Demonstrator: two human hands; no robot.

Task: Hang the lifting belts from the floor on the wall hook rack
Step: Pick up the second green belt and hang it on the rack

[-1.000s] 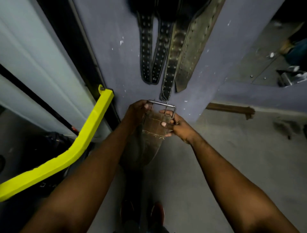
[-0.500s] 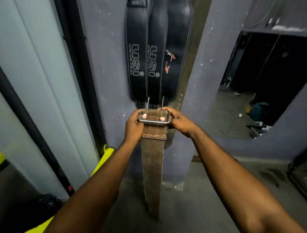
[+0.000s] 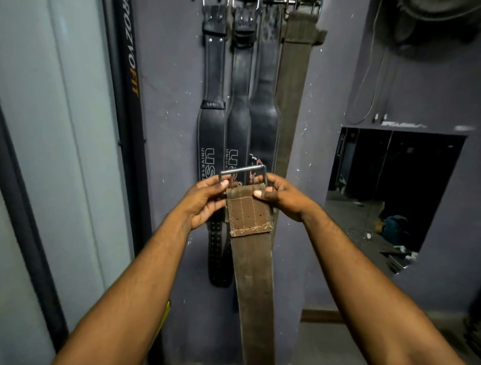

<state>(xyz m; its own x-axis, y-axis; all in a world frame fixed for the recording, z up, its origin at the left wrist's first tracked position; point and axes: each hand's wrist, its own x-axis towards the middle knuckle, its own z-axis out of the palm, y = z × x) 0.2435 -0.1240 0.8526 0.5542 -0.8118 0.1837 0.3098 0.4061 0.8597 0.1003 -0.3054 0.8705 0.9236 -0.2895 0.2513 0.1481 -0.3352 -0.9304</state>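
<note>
Fingers (image 3: 223,183) are curled and clamped on the top end of the brown leather belt (image 3: 253,273). The left hand (image 3: 205,200) pinches its left edge by the steel buckle (image 3: 243,170). The right hand (image 3: 283,198) pinches the right edge, thumb on the stitched flap.

The belt is held up in the air in front of the wall, buckle uppermost, strap hanging straight down and running out of the bottom of view. It is not on a hook yet. The buckle sits well below the hook rack (image 3: 273,2), which shows only at the very top edge.

Four belts already hang there side by side: two black USI belts (image 3: 212,135), a third black belt (image 3: 264,122) and an olive-brown belt (image 3: 292,86) at the right. So the task looks mostly done — what's left for this one is raising the buckle to the rack and slipping it over a hook. Which hook is free, cannot tell. Whether more belts lie on the floor — out of view.

Around: purple-grey wall (image 3: 171,130), black bar with orange lettering (image 3: 130,78) at the left, dark mirror or opening (image 3: 390,195) at the right.
</note>
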